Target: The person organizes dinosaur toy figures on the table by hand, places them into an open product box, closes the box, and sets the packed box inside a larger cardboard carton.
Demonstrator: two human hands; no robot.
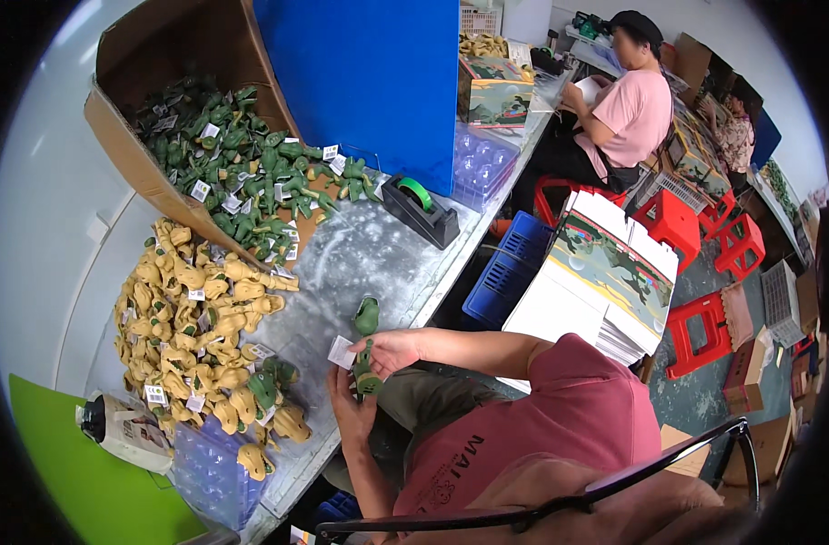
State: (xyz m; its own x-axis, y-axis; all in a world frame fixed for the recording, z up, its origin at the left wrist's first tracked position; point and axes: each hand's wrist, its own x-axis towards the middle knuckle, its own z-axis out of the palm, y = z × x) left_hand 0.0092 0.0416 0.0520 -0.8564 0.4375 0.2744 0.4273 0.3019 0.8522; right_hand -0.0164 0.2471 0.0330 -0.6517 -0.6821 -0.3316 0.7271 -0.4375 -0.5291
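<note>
Over the near edge of the table, a small green toy figure, its round foot end showing, is held between my two hands. My right hand closes its fingers on the upper part. My left hand grips from below, fingers curled by the figure and its white tag. A rounded green piece shows just past my right fingers; whether it belongs to the same figure I cannot tell. Left of my hands lies a heap of tan toy figures, with a green figure at its near side.
A cardboard box spills tagged green figures onto the table. A tape dispenser stands beside a blue panel. Clear plastic trays lie nearby. Printed sheets, red stools and a co-worker are to the right.
</note>
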